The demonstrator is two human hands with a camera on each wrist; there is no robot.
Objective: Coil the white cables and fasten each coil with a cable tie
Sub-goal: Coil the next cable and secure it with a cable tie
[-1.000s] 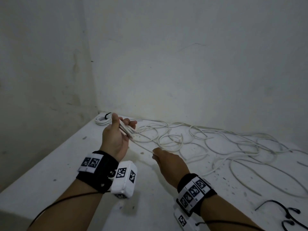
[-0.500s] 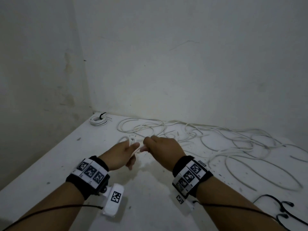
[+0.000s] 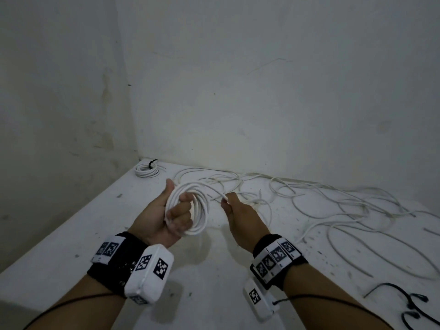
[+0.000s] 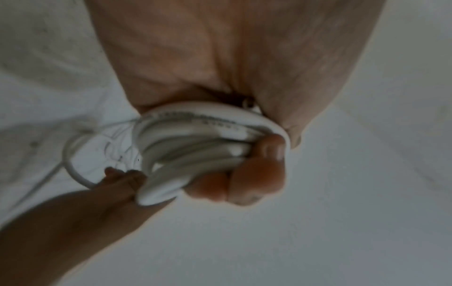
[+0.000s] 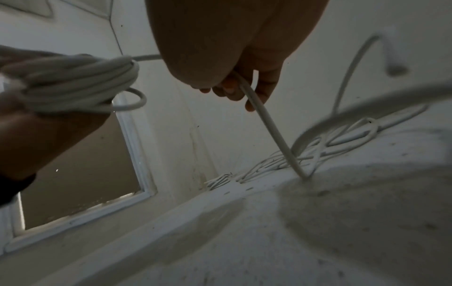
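Note:
My left hand (image 3: 173, 210) grips a coil of white cable (image 3: 199, 210) with several loops, thumb up, above the white table (image 3: 71, 239). The left wrist view shows the coil (image 4: 195, 147) clamped under curled fingers (image 4: 259, 174). My right hand (image 3: 234, 210) holds the same cable's free run a little right of the coil; in the right wrist view the cable (image 5: 269, 125) passes through curled fingers (image 5: 229, 89) down to the table. Loose white cables (image 3: 333, 206) sprawl across the back and right. A finished coil with a black tie (image 3: 147, 169) lies in the far left corner.
Black cable ties (image 3: 409, 303) lie near the table's front right edge. Walls close the table at the back and left. A bare patch of table (image 3: 214, 270) lies under and in front of my hands.
My hands met low over the table half a second ago; now the left has risen with a wider coil and the right has drawn apart to the right along the cable.

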